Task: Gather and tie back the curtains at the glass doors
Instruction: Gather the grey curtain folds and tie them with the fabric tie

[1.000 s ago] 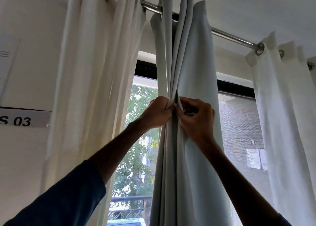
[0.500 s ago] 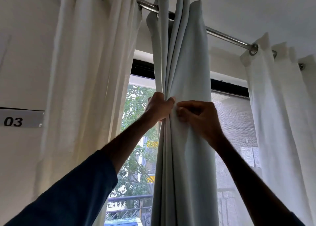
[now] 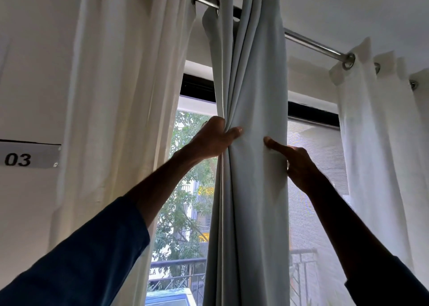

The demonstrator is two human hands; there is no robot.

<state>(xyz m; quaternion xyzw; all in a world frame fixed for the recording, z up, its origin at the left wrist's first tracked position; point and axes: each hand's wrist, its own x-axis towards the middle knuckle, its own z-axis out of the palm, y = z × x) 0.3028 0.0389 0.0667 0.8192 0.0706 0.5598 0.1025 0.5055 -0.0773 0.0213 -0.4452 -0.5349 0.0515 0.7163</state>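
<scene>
A pale grey curtain (image 3: 255, 78) hangs bunched in folds from the metal rod (image 3: 311, 44) in front of the glass door (image 3: 185, 189). My left hand (image 3: 213, 141) clutches the folds on the bundle's left side at about mid-height of the view. My right hand (image 3: 299, 164) holds the bundle's right edge, thumb pressed on the front and fingers hidden behind the cloth. A white curtain (image 3: 120, 97) hangs gathered to the left, and another white curtain (image 3: 380, 143) hangs at the right.
A wall sign reading "03" (image 3: 27, 158) is on the left wall. Through the glass I see trees, a black balcony railing (image 3: 176, 271) and a mesh screen (image 3: 313, 189) behind the right pane.
My right hand has slid from the middle of the grey bundle to its right edge, away from my left hand. The left hand keeps its hold on the folds.
</scene>
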